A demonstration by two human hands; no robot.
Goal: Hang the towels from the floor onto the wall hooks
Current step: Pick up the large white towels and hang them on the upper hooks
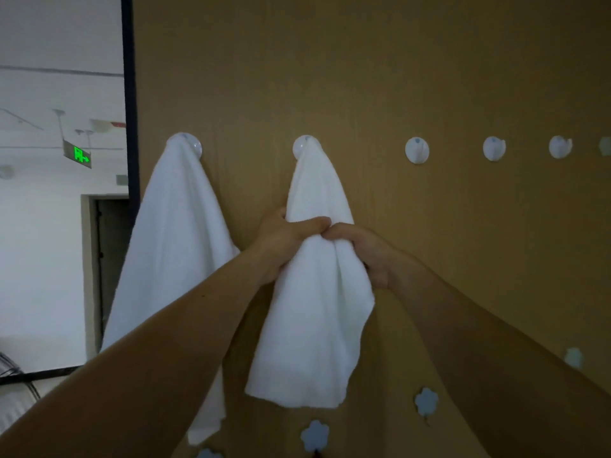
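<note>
At the bottom of the head view, two bare forearms rise from the lower corners and converge at centre frame. The left hand (pixel 284 238) closes its grip around the gathered upper part of the second towel (pixel 314 312), thumb laid across the front of the cloth, fingers wrapped behind. The right hand (pixel 367 252) pinches the same towel from the other side; its thumb tip meets the left thumb at the fold, and its fingers are bunched into the cloth. Both grips are pressed together on fabric, none spread.

Second towel: white, top caught on the second hook (pixel 305 146), hanging down as a cone, lower edge ragged and loose below the hands.

Just left, the first towel (pixel 172 246), also white, hangs free from the first hook (pixel 187 143); its lower part passes behind the left forearm. The two towels are near each other but apart at hook level.

Further right along the brown wall panel (pixel 413 77), three round white hooks are bare: third hook (pixel 417 150), fourth hook (pixel 493 148), fifth hook (pixel 560 146). Pale blue flower-shaped decals (pixel 426 401) sit low on the panel.

Beyond the panel's dark left edge: a white room, a doorway (pixel 109 259) and a green lit exit sign (pixel 77 156) hanging from the ceiling.
</note>
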